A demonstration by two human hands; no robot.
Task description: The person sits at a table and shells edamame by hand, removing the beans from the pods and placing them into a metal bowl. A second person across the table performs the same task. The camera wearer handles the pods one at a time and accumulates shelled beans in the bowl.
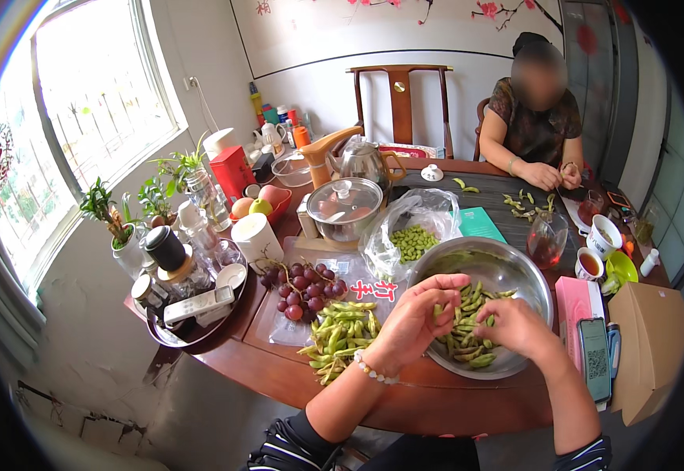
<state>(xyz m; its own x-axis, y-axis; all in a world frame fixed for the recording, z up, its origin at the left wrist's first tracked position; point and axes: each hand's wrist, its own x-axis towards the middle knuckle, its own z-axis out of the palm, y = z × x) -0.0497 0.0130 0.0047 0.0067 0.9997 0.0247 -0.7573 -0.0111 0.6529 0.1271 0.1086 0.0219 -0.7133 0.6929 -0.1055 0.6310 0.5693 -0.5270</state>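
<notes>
My left hand (421, 315), with a beaded bracelet (375, 368) at the wrist, hovers over the left rim of a steel bowl (530, 282). Its fingers are curled; a bit of green shows by them, but whether they grip it is unclear. Over the bowl's right side, my right hand (515, 327) has its thumb and fingertips close together above green soybean pods (465, 347). Those fingertips partly hide what is under them. Left of my left forearm lies a heap of pods (345, 335). Behind the bowl, a clear plastic bag (377, 235) holds shelled green beans (415, 241).
Red grapes (306, 288) lie left of the pods, beside a round tray (168, 335) with jars and a remote. A lidded pot (345, 209) stands behind. Rightward are a glass (546, 241), a phone (595, 359) and a cardboard box (651, 341). A person (533, 118) sits across the table.
</notes>
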